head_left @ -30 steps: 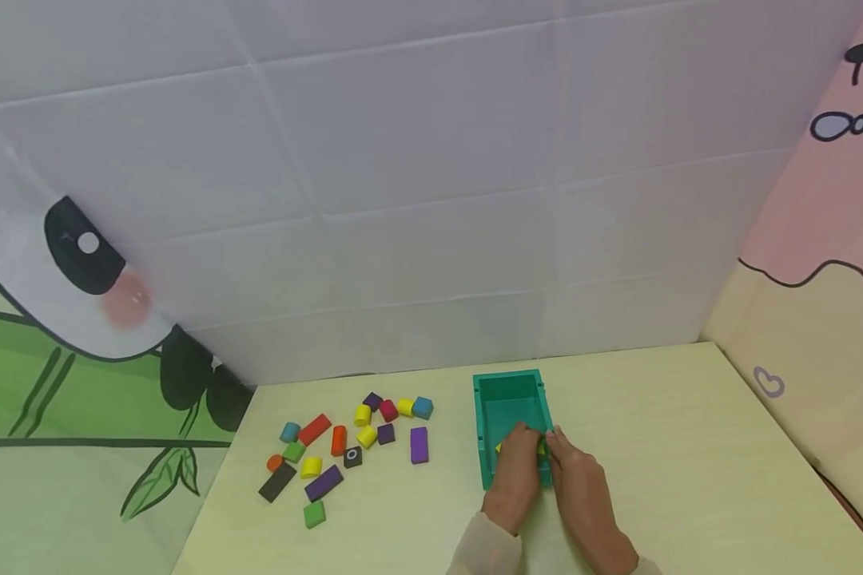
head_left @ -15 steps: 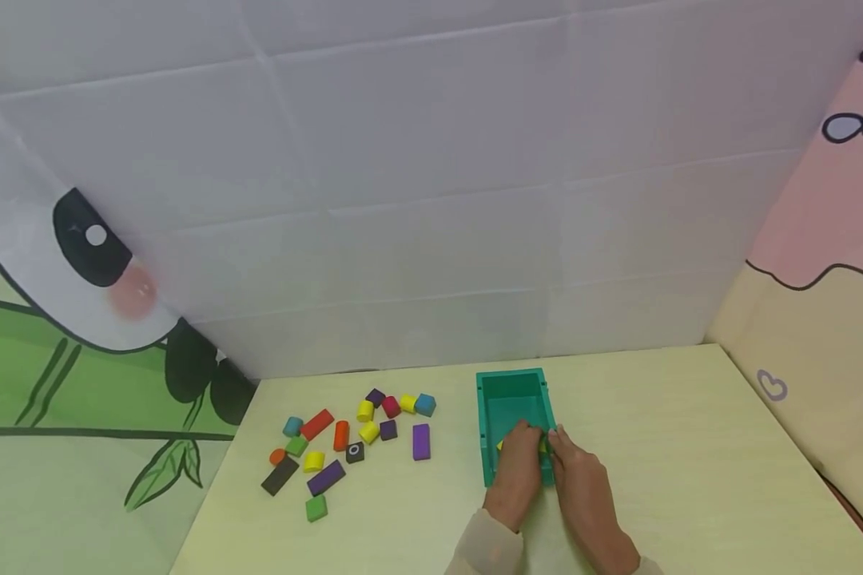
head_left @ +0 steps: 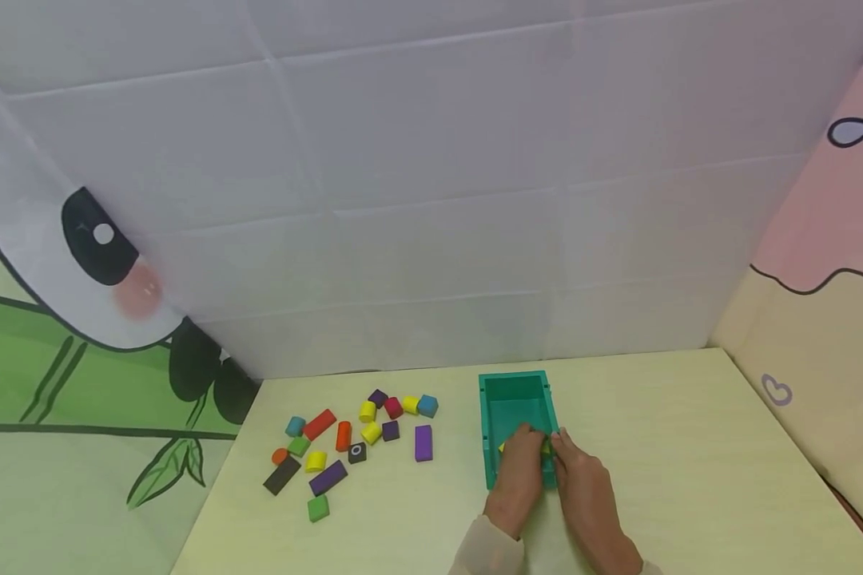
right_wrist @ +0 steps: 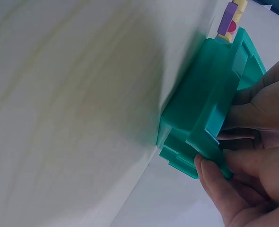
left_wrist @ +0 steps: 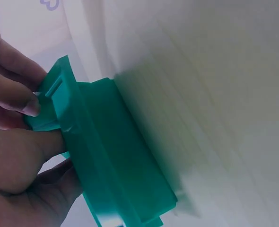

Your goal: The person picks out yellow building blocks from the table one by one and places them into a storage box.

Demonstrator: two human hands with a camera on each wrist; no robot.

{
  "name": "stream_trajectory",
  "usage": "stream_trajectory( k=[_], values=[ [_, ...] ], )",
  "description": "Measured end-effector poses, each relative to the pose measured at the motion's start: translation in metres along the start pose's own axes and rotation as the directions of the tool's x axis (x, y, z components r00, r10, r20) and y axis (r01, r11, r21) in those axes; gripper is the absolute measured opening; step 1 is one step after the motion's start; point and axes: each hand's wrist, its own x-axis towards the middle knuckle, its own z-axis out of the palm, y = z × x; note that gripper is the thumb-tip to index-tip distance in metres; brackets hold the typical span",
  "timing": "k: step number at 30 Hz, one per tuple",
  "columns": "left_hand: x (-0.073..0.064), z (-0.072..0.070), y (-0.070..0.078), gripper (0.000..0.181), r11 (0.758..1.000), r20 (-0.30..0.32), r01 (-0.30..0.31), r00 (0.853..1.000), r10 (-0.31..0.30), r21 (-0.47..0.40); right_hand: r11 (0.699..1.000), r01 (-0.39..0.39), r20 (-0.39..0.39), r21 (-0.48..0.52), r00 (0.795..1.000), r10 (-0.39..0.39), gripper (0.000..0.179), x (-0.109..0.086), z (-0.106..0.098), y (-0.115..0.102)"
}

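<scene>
A green plastic box (head_left: 512, 387) stands on the table. My left hand (head_left: 519, 471) reaches into its near end, fingers bent down around a yellow block (head_left: 546, 447) that shows on both sides of the hand. Most of this block is hidden, its shape included. At the near right corner my right hand (head_left: 588, 491) grips the box, and in the right wrist view its fingers (right_wrist: 215, 182) lie outside the rim with the thumb across from them. In the left wrist view, the box's wall (left_wrist: 116, 156) stands close to the tabletop.
Loose coloured blocks lie left of the box, among them a purple bar (head_left: 423, 443), a blue block (head_left: 427, 406), a black bar (head_left: 282, 476) and a green cube (head_left: 318, 509). A white sheet (head_left: 431, 239) rises behind the table (head_left: 690, 447).
The head view has shifted slightly. Both hands stay at the near end of the box with nearly the same pose, and the loose blocks have not moved on the table.
</scene>
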Motion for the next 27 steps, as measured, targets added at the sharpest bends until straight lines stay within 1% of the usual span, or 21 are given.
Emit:
stream_trajectory(
  k=[7,11,14,21,24,27],
  values=[
    [-0.002,-0.005,0.002,0.027,0.998,-0.01,0.034,0.999,-0.035,-0.047,1.0,-0.011,-0.009,0.012,1.0,0.011,0.039,0.0,0.0,0.0],
    [-0.007,-0.01,0.003,0.028,0.998,-0.035,0.018,0.999,-0.02,-0.058,0.999,-0.033,0.003,0.018,0.999,0.033,0.039,0.0,-0.001,0.0],
    [-0.01,-0.015,0.004,0.028,0.998,-0.052,-0.002,0.999,-0.001,-0.058,0.999,-0.034,0.006,0.016,0.999,0.034,0.04,0.0,-0.001,0.001],
    [-0.015,-0.026,0.006,0.027,0.999,-0.071,-0.017,0.997,0.014,-0.043,1.0,-0.018,-0.004,0.005,1.0,0.018,0.04,0.0,0.001,0.002],
    [-0.016,-0.032,0.007,0.027,0.998,-0.072,-0.013,0.997,0.009,-0.055,1.0,-0.007,-0.013,0.002,1.0,0.007,0.04,0.0,0.002,0.003],
    [-0.017,-0.037,0.005,0.027,0.999,-0.094,-0.032,0.995,0.029,-0.04,1.0,-0.005,-0.011,0.0,1.0,0.005,0.041,-0.001,0.002,0.003]
  ],
)
